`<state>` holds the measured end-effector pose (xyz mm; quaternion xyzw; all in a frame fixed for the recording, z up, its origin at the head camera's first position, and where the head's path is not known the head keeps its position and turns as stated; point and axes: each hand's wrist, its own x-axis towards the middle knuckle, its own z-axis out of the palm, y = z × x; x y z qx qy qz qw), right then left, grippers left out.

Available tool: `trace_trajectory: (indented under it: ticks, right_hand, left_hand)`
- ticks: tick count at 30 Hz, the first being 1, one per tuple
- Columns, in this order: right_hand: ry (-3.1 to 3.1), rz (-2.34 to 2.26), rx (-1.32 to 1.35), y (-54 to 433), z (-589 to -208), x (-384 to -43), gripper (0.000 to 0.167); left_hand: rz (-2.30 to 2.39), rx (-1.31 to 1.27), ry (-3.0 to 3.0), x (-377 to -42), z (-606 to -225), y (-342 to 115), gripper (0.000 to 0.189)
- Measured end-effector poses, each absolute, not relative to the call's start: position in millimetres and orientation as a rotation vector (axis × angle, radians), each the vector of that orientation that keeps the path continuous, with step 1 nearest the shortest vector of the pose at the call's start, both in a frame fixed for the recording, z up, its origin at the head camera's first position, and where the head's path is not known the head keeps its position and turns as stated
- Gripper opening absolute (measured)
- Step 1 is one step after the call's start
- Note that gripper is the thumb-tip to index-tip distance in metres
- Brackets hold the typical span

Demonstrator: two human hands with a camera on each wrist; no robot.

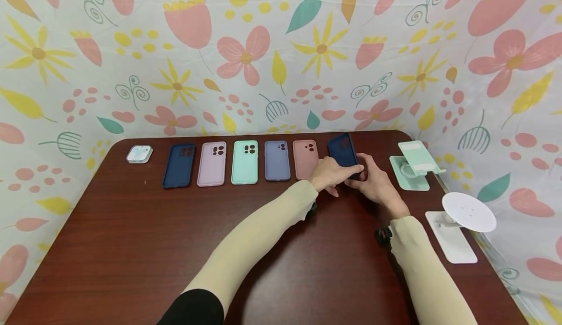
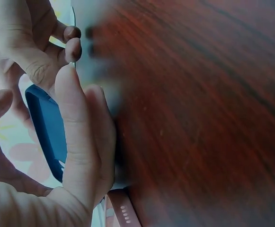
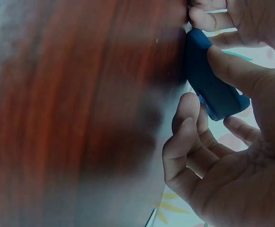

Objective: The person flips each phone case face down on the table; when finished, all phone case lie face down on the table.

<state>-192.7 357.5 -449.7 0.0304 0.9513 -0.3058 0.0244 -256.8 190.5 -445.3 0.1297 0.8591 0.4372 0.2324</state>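
Note:
A dark blue phone case (image 1: 342, 150) stands tilted at the right end of a row of cases, between both hands. My left hand (image 1: 334, 172) reaches across to its lower end and holds it, fingers along the case's near side in the left wrist view. From the right, my right hand (image 1: 373, 181) pinches the lower corner. Its thumb lies on the blue case (image 3: 210, 75) in the right wrist view, with the other fingers curled below. Just left of the hands lies a dusty pink case (image 1: 305, 156), partly covered by the left hand.
Leftward in the row lie a slate-blue case (image 1: 277, 161), a mint case (image 1: 245, 163), a lilac case (image 1: 212, 165) and a navy case (image 1: 178, 166). A small white square box (image 1: 139, 154) sits far left. At right stand a mint phone stand (image 1: 410, 171) and a white stand (image 1: 452, 237).

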Motion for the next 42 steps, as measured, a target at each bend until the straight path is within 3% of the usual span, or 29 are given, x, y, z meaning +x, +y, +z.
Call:
trace_trajectory:
  ticks: [15,23,30,42]
  right_hand:
    - [2.972,-0.917,0.067,351.5,-446.5,-191.3,0.089]
    - [2.975,-0.953,0.039,353.3,-446.0,-189.3,0.088]
    - [2.968,-0.971,0.031,352.8,-445.9,-188.9,0.09]
    - [2.923,-0.937,0.028,347.7,-448.0,-195.0,0.08]
  left_hand:
    - [1.264,0.287,2.301,-255.5,-440.7,191.2,0.054]
    - [1.286,0.249,2.273,-256.3,-443.0,193.5,0.062]
    - [1.359,0.257,2.197,-257.6,-444.5,190.6,0.052]
    - [1.372,0.294,2.173,-253.1,-429.8,171.1,0.052]
